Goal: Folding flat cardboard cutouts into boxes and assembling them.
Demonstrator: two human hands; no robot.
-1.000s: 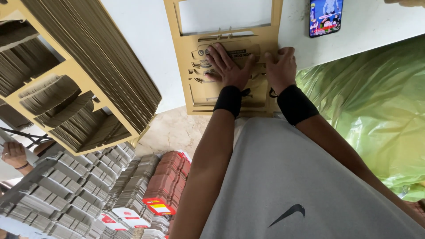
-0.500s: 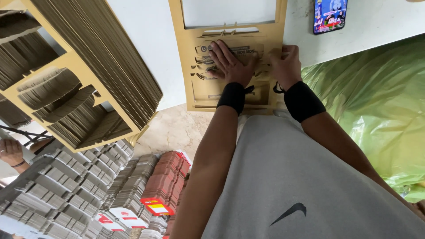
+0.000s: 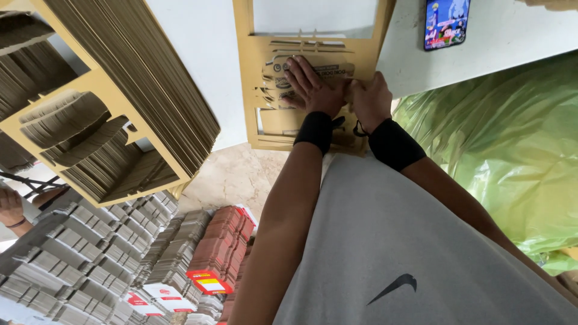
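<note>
White table spans the top of the view; a crinkled green plastic sheet hangs below its right edge. At left, a tall leaning stack of tan die-cut cardboard sheets. On the floor below, rows of flattened grey folded cartons and a red-brown bundle of cartons. Another person's hand shows at far left, apart from the work.

Work piece: a tan die-cut cardboard sheet with a rectangular window, lying on the table's near edge and overhanging it. Left hand is flat, fingers spread, pressing the printed panel. Right hand is curled beside it, touching the sheet; whether it pinches a flap, I cannot tell. Black wristbands on both wrists.

A smartphone with a lit screen lies on the table, just right of the sheet.

Risk, as judged: uneven pressing could tear the thin perforated strips; the overhanging edge could slip off; a sideways shove could nudge the phone.
</note>
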